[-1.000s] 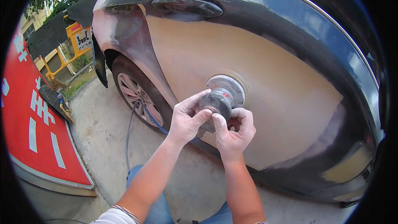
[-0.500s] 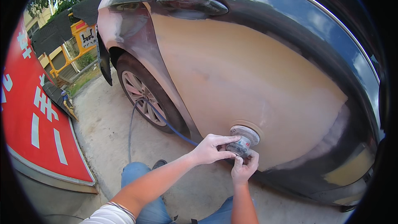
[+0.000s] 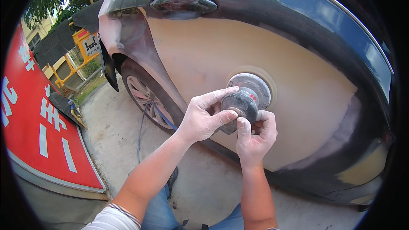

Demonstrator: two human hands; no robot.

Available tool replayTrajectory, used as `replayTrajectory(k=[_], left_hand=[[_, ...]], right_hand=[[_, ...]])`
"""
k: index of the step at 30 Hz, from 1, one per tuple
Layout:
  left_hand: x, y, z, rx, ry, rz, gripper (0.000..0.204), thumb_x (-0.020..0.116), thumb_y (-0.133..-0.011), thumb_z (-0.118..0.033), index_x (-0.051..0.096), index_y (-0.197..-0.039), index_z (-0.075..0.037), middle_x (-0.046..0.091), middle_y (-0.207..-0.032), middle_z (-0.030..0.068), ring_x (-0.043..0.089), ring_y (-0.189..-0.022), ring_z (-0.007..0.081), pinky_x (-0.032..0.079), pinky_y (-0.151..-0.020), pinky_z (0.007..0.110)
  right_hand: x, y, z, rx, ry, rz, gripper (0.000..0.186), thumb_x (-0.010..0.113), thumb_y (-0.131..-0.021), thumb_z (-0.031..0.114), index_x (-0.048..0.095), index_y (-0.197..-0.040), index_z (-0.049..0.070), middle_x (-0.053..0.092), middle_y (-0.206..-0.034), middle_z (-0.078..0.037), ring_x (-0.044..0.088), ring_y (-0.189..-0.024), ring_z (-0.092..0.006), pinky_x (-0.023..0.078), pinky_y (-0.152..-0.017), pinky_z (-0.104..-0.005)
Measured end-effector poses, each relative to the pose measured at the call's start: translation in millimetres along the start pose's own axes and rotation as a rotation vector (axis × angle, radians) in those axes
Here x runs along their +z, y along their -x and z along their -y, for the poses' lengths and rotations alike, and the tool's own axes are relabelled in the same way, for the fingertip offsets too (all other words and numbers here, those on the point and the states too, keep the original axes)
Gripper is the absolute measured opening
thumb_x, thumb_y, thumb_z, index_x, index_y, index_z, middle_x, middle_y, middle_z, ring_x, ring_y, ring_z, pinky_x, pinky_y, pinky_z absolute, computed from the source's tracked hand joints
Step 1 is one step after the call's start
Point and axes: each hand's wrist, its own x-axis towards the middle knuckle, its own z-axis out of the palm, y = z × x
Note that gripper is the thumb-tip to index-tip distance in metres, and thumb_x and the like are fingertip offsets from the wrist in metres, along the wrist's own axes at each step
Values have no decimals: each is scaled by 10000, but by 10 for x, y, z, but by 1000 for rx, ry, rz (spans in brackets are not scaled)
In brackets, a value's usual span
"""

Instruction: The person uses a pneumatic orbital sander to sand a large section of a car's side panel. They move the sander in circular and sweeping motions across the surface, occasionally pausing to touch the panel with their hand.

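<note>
A round air sander (image 3: 248, 95) rests with its pad against the tan, filler-coated car door (image 3: 200, 55). Dust whitens its body and both of my hands. My left hand (image 3: 206, 115) grips it from the left, forefinger along the top and thumb at its back end. From below and to the right, my right hand (image 3: 256, 136) holds the same sander, thumb near the back end and fingers curled, partly hidden behind it. A blue hose (image 3: 164, 116) runs from behind my left wrist toward the rear wheel.
The dark door handle (image 3: 184, 5) sits above the tan area. To the left are the rear wheel (image 3: 149, 93), a large red sign board (image 3: 47, 123) and a yellow barrier (image 3: 87, 42). Concrete ground (image 3: 106, 123) lies under my legs.
Both hands have carried the sander upward across the door panel, from near its lower edge to mid-height. It now appears larger and closer. The hose has shifted with it.
</note>
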Motion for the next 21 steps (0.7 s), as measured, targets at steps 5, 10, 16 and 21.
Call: replayTrajectory(k=[5, 10, 16, 21], left_hand=[[-137, 467, 566, -27, -210, 191, 661, 938, -867, -162, 677, -1455, -11, 792, -1236, 126, 721, -1095, 143, 583, -936, 315], [-119, 568, 598, -133, -196, 128, 682, 958, -846, -203, 689, -1445, -20, 796, -1200, 96, 708, -1070, 119, 571, -930, 301], [229, -153, -252, 49, 80, -49, 616, 877, -957, -234, 651, -1461, 38, 733, -1094, 14, 620, -912, 41, 534, -791, 214], [219, -205, -286, -6, -17, 79, 588, 898, -932, -211, 688, -1439, 1, 730, -1097, 0, 572, -854, 25, 494, -736, 204]], right_hand=[[-80, 717, -626, -37, 47, -60, 555, 896, -889, 472, 582, -1012, 31, 629, -748, -20, 574, -690, -91, 495, -605, -279], [-105, 781, -638, -26, 103, 3, 515, 887, -902, 432, 577, -1002, 33, 626, -733, -25, 563, -649, -91, 489, -585, -268], [-28, -206, 230, 51, -83, -15, 382, 879, -955, 235, 561, -957, 23, 650, -758, 13, 570, -690, -22, 470, -595, -211], [-86, -117, 213, -39, -104, -87, 465, 874, -955, 361, 554, -982, 23, 651, -777, 8, 577, -706, -25, 475, -605, -211]])
